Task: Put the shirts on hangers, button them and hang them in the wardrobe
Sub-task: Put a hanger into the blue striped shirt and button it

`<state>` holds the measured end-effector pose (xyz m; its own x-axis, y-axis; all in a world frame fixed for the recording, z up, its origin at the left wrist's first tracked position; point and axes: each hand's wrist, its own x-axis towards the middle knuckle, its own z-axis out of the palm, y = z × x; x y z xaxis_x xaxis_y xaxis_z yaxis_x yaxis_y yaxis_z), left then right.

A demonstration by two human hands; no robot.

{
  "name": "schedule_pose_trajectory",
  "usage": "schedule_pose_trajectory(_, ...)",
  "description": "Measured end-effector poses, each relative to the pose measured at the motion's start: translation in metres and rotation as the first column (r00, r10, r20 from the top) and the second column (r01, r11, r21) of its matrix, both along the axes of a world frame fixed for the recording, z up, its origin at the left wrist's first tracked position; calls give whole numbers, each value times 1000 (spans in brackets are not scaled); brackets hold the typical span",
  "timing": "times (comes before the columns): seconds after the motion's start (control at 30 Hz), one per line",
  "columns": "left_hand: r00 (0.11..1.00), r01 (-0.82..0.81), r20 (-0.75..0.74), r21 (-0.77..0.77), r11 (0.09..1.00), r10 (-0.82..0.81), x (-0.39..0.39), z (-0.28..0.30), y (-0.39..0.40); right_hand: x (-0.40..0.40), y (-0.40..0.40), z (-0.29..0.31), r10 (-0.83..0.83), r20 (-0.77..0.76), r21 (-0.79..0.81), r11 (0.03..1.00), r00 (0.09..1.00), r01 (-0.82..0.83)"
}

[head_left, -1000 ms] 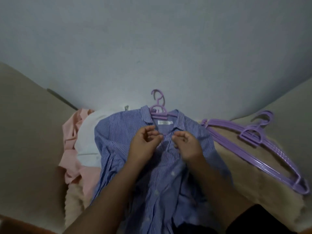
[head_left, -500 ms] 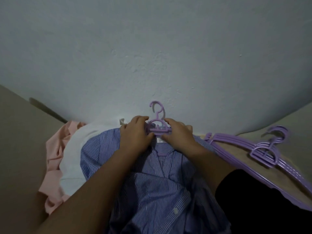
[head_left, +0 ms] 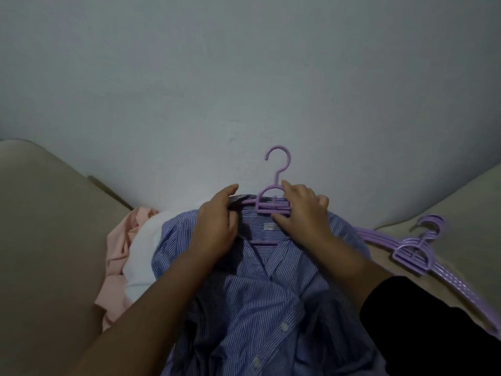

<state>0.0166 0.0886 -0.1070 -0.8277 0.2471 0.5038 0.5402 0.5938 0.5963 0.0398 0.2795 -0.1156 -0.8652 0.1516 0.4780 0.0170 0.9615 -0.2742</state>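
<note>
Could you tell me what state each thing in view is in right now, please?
Striped shirt: on a hanger, lying flat, top open at the collar.
Purple hanger: inside the shirt, hook sticking out above the collar.
Left hand: grips the collar.
Right hand: holds the hanger's neck.
Spare hangers: stacked, unused, lying to the right.
White garment and pink garment: crumpled, not hung.

collar label (head_left: pixel 270 226) on shirt (head_left: pixel 271 294), print unreadable
</note>
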Motion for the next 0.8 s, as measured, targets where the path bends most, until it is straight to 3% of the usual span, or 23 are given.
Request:
schedule_pose_trajectory(0.2, 983, -28, -179, 56, 998, 37, 36, 71, -10, 40, -8, 77, 36, -165, 94, 995, 986, -21)
schedule_pose_trajectory(0.37, 878, -60, -477, -165, 984, -26, 63, 137, -17, 71, -30, 132, 128, -221, 189, 978, 967, -86)
schedule_pose_trajectory(0.43, 875, -80, -481, -256, 963, -55, 72, 157, -22, 83, -40, 145, 154, -233, 193, 975, 960, -110)
schedule_pose_trajectory(0.6, 873, -102, -485, -295, 950, -56, 99, 183, -40, 111, -55, 175, 190, -255, 209, 968, 948, -138)
schedule_pose_trajectory(0.8, 824, -108, -566, -205, 973, -29, 124, 211, -55, 134, -71, 219, 234, -353, 235, 959, 906, -156)
